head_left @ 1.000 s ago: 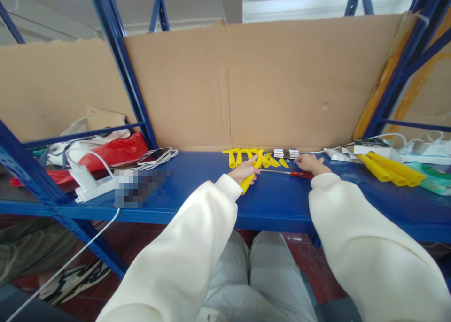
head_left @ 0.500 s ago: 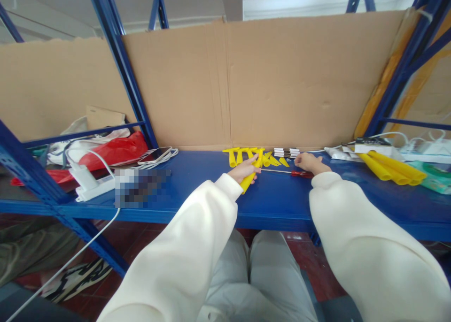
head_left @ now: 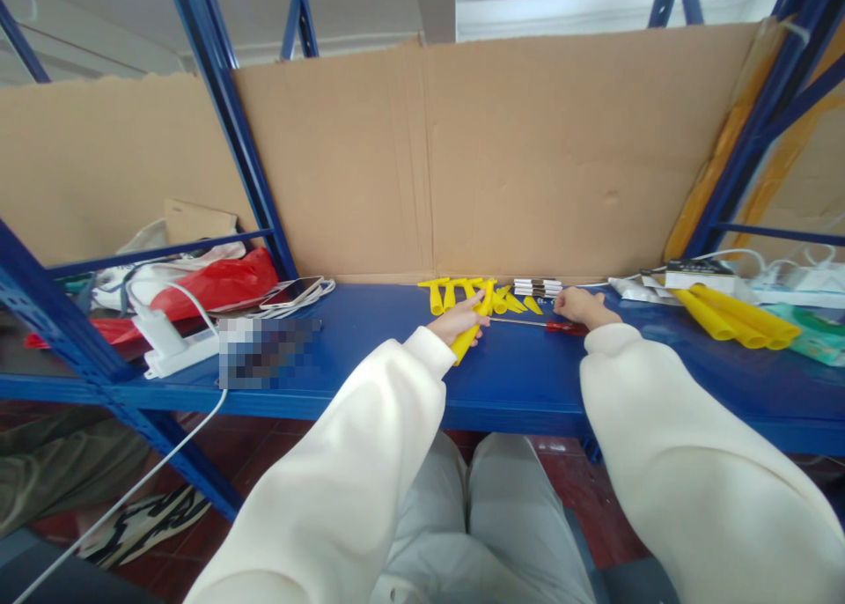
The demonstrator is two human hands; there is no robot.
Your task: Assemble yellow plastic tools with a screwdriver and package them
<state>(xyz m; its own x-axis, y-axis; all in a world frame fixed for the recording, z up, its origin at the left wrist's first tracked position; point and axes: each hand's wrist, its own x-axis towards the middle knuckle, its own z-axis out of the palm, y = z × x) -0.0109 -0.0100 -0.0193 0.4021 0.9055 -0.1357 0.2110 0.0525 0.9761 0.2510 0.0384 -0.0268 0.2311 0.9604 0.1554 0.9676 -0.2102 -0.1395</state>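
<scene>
My left hand (head_left: 457, 322) is wrapped round a yellow tapered tube (head_left: 466, 343), which is tilted with its wide end toward me. Behind it, several yellow tubes with side arms (head_left: 437, 301) stand in a row, and loose yellow pointed pieces (head_left: 532, 305) lie beside them. At the right, my right hand (head_left: 578, 306) reaches down to the tabletop with its fingers pinched together. Tiny bits lie by its fingertips, too small to name. A screwdriver with a red handle (head_left: 562, 327) lies just in front of that hand. White-and-black cylinders (head_left: 537, 286) lie behind.
Several larger yellow cones (head_left: 736, 315) are stacked on the right side of the blue tabletop (head_left: 370, 349), near a small box (head_left: 700, 275). A white power strip (head_left: 181, 357) and a red bag (head_left: 217, 285) are at the left. A cardboard sheet (head_left: 528, 155) closes off the back.
The view has shifted very slightly. Both hands stay in nearly the same places, the left one still round the yellow tube.
</scene>
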